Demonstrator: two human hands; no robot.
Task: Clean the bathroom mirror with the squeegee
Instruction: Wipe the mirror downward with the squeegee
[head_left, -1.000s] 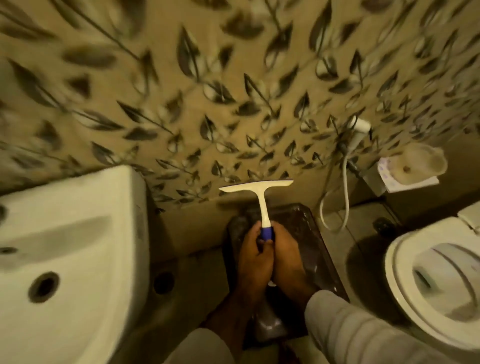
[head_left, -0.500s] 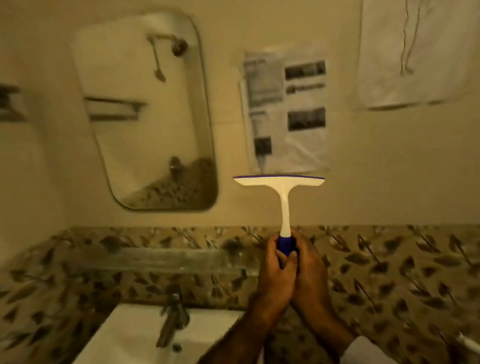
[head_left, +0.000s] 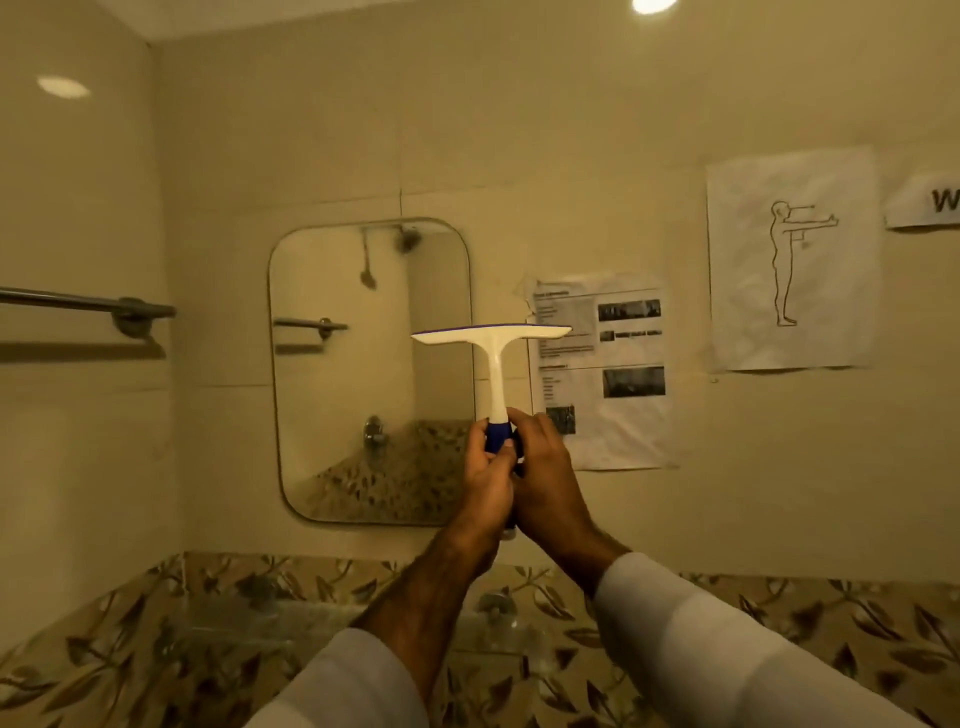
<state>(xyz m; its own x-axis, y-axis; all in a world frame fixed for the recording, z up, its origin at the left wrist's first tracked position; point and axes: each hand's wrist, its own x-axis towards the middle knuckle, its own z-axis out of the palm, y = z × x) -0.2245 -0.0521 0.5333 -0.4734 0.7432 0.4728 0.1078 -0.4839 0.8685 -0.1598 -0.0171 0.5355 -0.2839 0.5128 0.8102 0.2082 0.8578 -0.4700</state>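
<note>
2 hands raise a squeegee before the bathroom mirror.
Left hand (head_left: 485, 480) and right hand (head_left: 545, 475) clamp their grip on the squeegee (head_left: 493, 358), upright, blade overlapping the mirror (head_left: 353, 374) edge.

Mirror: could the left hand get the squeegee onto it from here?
Probably yes. Both the left hand and right hand hold the squeegee upright, with nothing visible between it and the mirror.

The squeegee (head_left: 493, 364) grip is largely covered by both hands, the towel rail (head_left: 88, 306) is cut off left, and the printed notice (head_left: 602, 364) text is illegible.
</note>
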